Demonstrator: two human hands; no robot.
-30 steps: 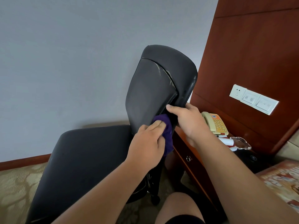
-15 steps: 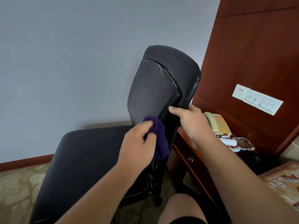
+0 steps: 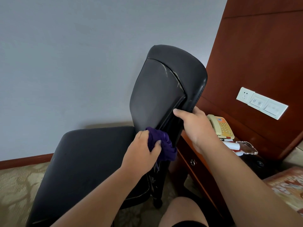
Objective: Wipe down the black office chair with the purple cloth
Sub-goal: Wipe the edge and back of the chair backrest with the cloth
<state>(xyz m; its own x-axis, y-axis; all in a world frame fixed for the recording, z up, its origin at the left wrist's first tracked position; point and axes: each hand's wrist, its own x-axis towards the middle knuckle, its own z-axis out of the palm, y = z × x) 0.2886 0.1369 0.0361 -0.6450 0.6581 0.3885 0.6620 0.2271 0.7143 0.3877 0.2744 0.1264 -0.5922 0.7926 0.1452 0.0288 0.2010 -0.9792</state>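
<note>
A big grey wall (image 3: 65,63) fills the back. The black chair (image 3: 157,95) stands in front of it, on a patterned carpet (image 3: 14,194). Its back leans a little and has pale scratch marks near the top. Its wide seat (image 3: 90,161) sticks out to the left. A brown wood panel (image 3: 262,54) stands on the right, with a low wood table (image 3: 196,166) just beside the chair. The right hand (image 3: 196,126) grips the right edge of the chair back, with the thumb on the front and the fingers wrapped behind. The left hand (image 3: 141,153) squeezes the purple cloth (image 3: 164,145) in a bunch, with the thumb on top. The cloth touches the chair low on its back, where the back meets the seat. A cream phone (image 3: 219,126) with orange buttons sits on the table, right behind the right hand. White switches (image 3: 262,103) are on the wood panel above the phone. A bare knee (image 3: 180,212) shows at the bottom.
</note>
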